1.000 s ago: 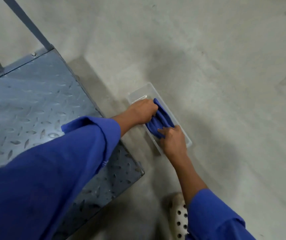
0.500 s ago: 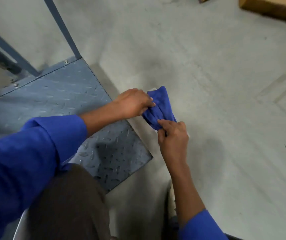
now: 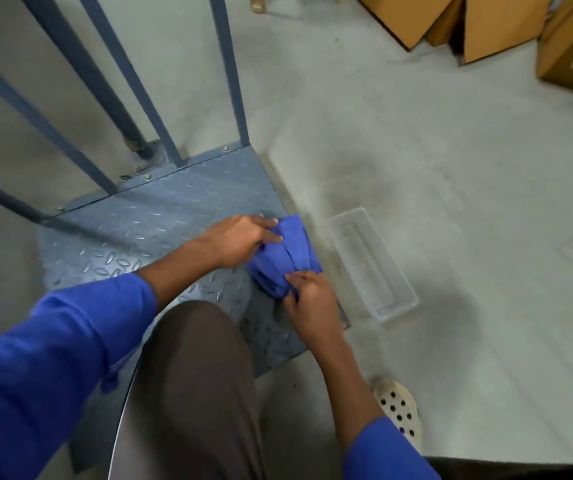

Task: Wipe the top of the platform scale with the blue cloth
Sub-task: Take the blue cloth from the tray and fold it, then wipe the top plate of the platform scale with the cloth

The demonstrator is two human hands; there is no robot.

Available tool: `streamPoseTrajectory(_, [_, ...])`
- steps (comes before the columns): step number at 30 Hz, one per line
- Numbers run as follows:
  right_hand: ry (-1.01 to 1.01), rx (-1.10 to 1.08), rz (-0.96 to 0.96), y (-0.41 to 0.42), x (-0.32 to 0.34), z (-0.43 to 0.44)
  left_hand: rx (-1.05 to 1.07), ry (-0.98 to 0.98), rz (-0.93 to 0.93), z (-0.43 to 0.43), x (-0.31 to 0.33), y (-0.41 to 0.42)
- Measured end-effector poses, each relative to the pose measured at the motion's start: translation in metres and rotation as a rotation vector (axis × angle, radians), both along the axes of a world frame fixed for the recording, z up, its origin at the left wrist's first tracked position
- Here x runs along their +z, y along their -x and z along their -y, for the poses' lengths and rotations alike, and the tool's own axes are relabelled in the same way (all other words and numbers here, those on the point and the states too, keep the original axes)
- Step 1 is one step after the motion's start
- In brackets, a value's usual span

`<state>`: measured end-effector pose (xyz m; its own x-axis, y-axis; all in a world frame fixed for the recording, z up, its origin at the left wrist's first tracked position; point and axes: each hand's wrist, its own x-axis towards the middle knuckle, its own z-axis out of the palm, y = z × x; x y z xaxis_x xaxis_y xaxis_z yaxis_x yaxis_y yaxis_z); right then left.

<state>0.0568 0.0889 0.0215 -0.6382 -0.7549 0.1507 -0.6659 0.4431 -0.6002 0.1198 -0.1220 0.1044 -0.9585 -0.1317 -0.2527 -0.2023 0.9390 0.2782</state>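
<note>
Grey concrete floor is filling most of the view, and the platform scale (image 3: 160, 220), a blue-grey tread-plate deck, is sitting on it at the left. The blue cloth (image 3: 283, 258) is lying at the deck's right edge, toward the far right corner. It is bunched into lengthwise folds. Its long axis is running away from the person and slightly right, with the near end gathered narrow and the far end spreading wider. Whether it is resting fully on the plate is hard to tell.

The right hand (image 3: 313, 303) is gripping the gathered near end with curled fingers. The left hand (image 3: 240, 239) is lying over the cloth's far left side with fingers fairly straight. Its thumb is hidden, so I cannot tell whether it is pinching or only pressing.

Just beside the scale's right edge a clear plastic tray (image 3: 371, 265) is lying on the floor, parallel to that edge, with only grey floor showing through its bottom. A brown trouser leg (image 3: 195, 375) is covering the deck's near part, and a perforated shoe (image 3: 397, 408) is standing right of it. Blue metal posts (image 3: 229, 71) are rising from the deck's far edge. Cardboard boxes (image 3: 486, 26) are standing at the top right, cut off by the frame, their contents out of sight.
</note>
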Motion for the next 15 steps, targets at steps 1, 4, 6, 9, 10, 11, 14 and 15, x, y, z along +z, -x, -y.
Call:
streamPoseTrajectory(1, [-0.034,0.017,0.013,-0.003,-0.006,-0.004,0.016,-0.016,0.087,-0.004,-0.007,-0.003])
streamPoseTrajectory(4, [0.068,-0.018,-0.059,-0.008,0.000,-0.010,0.185,-0.029,0.178,-0.011,-0.015,-0.009])
streamPoseTrajectory(6, [0.143,-0.039,-0.115,-0.010,0.012,-0.004,0.332,-0.026,0.184,-0.011,-0.011,-0.012])
streamPoseTrajectory(9, [0.106,-0.017,-0.103,-0.012,0.012,0.021,0.619,0.096,0.294,-0.026,-0.007,-0.019])
streamPoseTrajectory(10, [0.056,0.003,-0.088,-0.012,0.008,0.033,0.739,0.099,0.315,-0.035,-0.009,-0.023])
streamPoseTrajectory(11, [-0.012,0.030,-0.071,-0.010,0.001,0.044,0.849,0.073,0.307,-0.044,-0.014,-0.028])
streamPoseTrajectory(14, [-0.237,0.118,-0.065,-0.004,-0.026,0.060,1.015,-0.011,0.185,-0.072,-0.043,-0.048])
streamPoseTrajectory(15, [-0.253,0.139,-0.108,-0.002,-0.036,0.057,1.013,-0.009,0.144,-0.079,-0.056,-0.054])
